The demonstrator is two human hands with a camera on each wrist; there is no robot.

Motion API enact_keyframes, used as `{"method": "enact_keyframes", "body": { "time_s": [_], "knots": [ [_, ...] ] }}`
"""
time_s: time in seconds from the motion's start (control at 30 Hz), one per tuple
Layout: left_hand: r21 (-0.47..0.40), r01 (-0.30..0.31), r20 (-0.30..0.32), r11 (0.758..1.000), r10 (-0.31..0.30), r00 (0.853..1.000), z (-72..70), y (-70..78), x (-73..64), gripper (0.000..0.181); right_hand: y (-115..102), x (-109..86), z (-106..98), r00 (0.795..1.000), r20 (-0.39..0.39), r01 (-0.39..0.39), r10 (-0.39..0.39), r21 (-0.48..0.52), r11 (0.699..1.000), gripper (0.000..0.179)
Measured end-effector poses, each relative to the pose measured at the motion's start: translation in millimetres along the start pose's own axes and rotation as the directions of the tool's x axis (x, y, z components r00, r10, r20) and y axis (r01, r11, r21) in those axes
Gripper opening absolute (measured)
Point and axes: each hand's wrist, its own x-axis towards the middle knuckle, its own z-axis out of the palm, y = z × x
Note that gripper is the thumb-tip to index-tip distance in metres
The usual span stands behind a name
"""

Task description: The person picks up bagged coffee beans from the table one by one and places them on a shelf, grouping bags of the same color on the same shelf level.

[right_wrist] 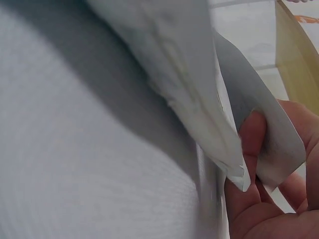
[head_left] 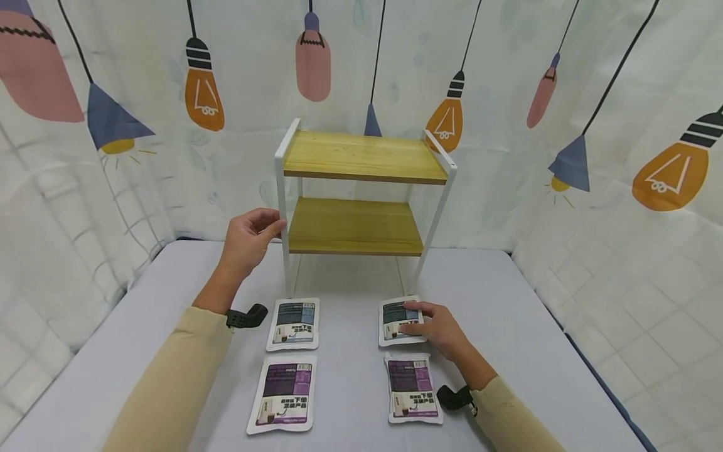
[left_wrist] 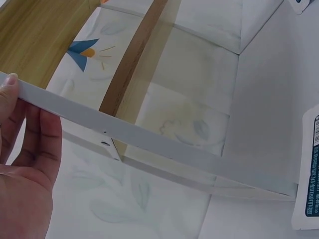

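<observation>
My left hand (head_left: 248, 242) pinches the front left post of a small two-tier shelf (head_left: 356, 227) with white frame and yellow wood boards. In the left wrist view, its thumb lies on one side of the white post (left_wrist: 164, 137) and the fingers are behind it. At the front right of the shelf, my right hand (head_left: 443, 329) grips the right edge of a white pouch (head_left: 393, 323) with a dark teal label. The right wrist view shows the fingers (right_wrist: 251, 137) close around that pouch's edge (right_wrist: 279, 142).
Another teal-labelled pouch (head_left: 294, 324) lies left of the held one. Two purple-labelled pouches, one at left (head_left: 284, 395) and one at right (head_left: 413, 388), lie nearer me on the white table (head_left: 350, 414). A curtain (head_left: 248, 163) printed with lamps hangs behind the shelf.
</observation>
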Motion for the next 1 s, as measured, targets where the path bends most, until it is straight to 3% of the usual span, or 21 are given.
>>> {"method": "enact_keyframes", "body": {
  "time_s": [0.47,1.0],
  "knots": [
    [-0.003,0.013,0.009,1.000,-0.013,1.000,-1.2,0.0,0.7,0.039,-3.0,-2.7,-0.3,1.000,0.000,0.004,-0.004,-0.004,1.000,0.060],
    [-0.012,0.002,0.010,1.000,-0.002,1.000,-0.4,0.3,1.1,0.040,-7.6,-4.5,-1.3,1.000,0.001,0.000,0.000,0.070,0.998,0.061]
  ]
}}
